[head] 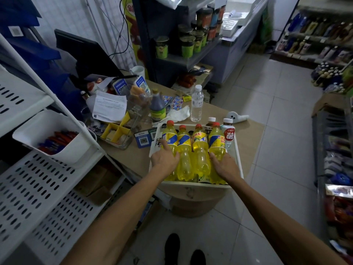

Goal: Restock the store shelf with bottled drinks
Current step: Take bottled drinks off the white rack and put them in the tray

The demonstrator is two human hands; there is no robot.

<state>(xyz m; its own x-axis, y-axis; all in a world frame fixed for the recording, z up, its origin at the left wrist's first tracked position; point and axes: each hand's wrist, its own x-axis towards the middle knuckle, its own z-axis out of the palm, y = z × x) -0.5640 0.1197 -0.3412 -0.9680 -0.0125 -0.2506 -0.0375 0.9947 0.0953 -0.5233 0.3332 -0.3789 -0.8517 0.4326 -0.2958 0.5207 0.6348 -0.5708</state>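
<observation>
four yellow bottles lie side by side in the white tray on the desk. the left hand curls its fingers round the leftmost, the right hand round the rightmost. lifted so, the middle two could slip free and fall.

Yellow soda bottles: clear glossy plastic w/ shiny wrap labels, caps smooth red plastic. Tray around them = matt white plastic imo. Counter looks like matt wood-grain laminate. Water bottle at 12 o'clock of the tray: clear ribbed plastic. Perforated shelf at 9 o'clock: white painted metal, satin-ish. Sheet at 11: plain matt paper. Floor tiles at 3: pale, slightly glossy.
</observation>
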